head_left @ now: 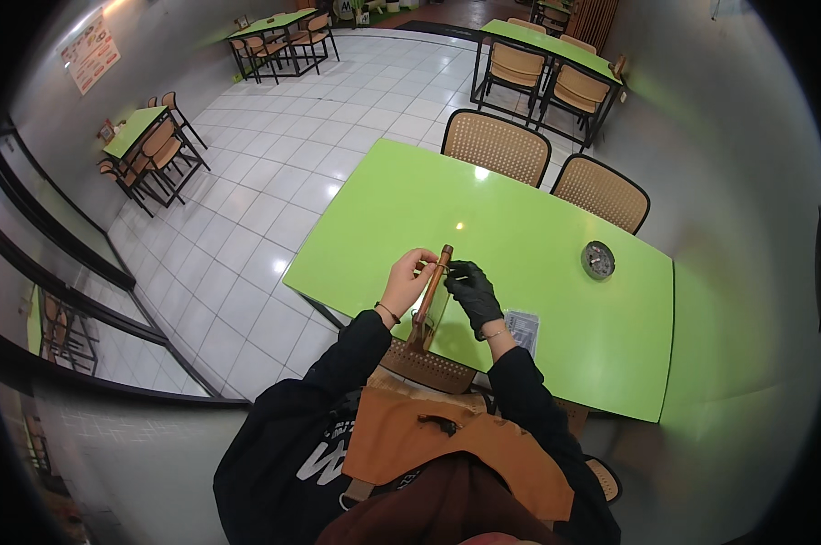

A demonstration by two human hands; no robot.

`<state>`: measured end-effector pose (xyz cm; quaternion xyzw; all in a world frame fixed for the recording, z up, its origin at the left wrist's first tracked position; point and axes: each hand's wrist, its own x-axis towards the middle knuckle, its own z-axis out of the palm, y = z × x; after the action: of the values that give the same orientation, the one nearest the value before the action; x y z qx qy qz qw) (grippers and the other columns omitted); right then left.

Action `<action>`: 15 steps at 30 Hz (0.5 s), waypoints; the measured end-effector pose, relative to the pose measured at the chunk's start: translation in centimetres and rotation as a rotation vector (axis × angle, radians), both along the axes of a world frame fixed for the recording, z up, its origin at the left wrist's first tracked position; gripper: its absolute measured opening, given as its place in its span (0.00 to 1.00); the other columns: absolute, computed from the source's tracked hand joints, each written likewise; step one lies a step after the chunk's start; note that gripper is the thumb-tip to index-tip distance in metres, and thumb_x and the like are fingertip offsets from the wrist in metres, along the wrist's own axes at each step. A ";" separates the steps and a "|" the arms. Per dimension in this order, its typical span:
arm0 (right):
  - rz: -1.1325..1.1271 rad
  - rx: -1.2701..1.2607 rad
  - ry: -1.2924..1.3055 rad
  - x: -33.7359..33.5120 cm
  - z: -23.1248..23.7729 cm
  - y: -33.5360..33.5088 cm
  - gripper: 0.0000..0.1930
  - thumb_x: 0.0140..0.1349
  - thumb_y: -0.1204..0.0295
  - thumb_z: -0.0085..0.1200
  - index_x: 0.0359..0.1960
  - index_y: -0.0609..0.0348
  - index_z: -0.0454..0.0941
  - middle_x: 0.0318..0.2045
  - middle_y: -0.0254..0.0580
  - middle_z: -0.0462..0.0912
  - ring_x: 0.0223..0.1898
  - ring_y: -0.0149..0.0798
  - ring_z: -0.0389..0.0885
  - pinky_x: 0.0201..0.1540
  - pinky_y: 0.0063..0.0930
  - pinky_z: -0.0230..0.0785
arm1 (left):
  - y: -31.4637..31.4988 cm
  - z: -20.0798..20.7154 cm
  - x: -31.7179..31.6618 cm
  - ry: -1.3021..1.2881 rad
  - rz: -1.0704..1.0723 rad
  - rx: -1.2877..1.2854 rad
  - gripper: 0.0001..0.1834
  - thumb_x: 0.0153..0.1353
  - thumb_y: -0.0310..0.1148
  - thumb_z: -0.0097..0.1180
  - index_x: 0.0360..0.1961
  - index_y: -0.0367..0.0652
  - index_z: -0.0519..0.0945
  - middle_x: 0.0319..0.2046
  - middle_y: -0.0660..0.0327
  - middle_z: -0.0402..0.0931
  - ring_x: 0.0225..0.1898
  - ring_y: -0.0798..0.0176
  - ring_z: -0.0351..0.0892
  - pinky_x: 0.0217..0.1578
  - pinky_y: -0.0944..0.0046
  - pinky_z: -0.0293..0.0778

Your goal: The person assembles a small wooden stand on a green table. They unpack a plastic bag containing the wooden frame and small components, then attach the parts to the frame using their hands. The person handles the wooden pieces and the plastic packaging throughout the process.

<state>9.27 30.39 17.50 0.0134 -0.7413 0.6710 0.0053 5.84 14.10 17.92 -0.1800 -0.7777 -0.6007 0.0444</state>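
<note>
My bare left hand (405, 282) is closed on the upper part of a long brown stick-shaped tool (432, 289) from its left side. This tool has a dark knob-like top end and leans, with a wider brown piece at its lower end by the table's near edge. My right hand (474, 292), in a black glove, has its fingers pinched at the tool's upper right side. A thin band or cord seems to be at those fingertips, too small to make out. Both hands are over the near edge of the green table (519, 218).
A small grey printed sheet or packet (522, 332) lies right of my gloved hand. Farther right stands a round dark ashtray (598, 260). Woven-back chairs (497, 147) line the table's far side; another chair (428, 367) is at the near edge. More green tables stand beyond.
</note>
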 end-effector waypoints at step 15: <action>-0.101 0.168 0.229 -0.3 0.5 -0.8 0.05 0.54 0.74 0.57 0.30 0.63 0.76 0.25 0.37 0.77 0.27 0.31 0.74 0.33 0.25 0.67 | 0.1 3.3 0.5 0.238 -0.054 -0.163 0.02 0.53 0.25 0.55 0.28 0.38 0.77 0.25 0.60 0.70 0.26 0.62 0.71 0.26 0.67 0.66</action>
<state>8.93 29.58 18.01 0.0526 -0.7892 0.5996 0.1224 6.38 14.18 21.21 -0.2737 -0.8080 -0.5111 0.1053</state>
